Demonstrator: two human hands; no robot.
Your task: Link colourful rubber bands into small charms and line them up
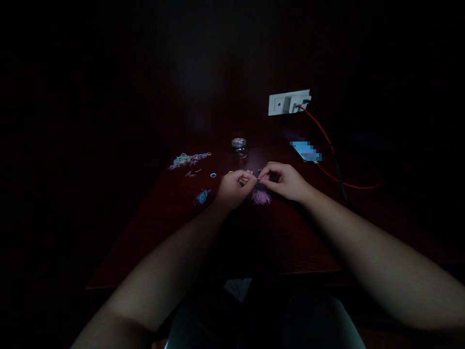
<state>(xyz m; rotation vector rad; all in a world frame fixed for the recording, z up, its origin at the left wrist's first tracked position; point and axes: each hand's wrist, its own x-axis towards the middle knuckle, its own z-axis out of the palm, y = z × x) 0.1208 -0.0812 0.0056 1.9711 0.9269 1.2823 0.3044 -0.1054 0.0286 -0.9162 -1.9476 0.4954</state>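
Over the table, my left hand point(235, 189) and my right hand point(286, 182) meet, fingertips pinched close together. Between them stretches a thin pinkish elastic band point(258, 179), small and dim, with one end in each pinch. Just below the fingers lies a pile of purple elastic bands point(261, 198). A bundle of blue elastic bands point(202, 197) sits to the left of my left hand, with a single light-blue band point(213, 175) beyond it. A few small bands behind my hands are partly hidden by the fingers.
A tangled multicoloured heap of bands point(187, 160) lies at the table's far left. Behind my hands stands a small clear lidded jar point(239, 148). On the right, a phone point(305, 151) is joined by a red cable point(321, 128) to a wall socket point(279, 103). The surroundings are very dark.
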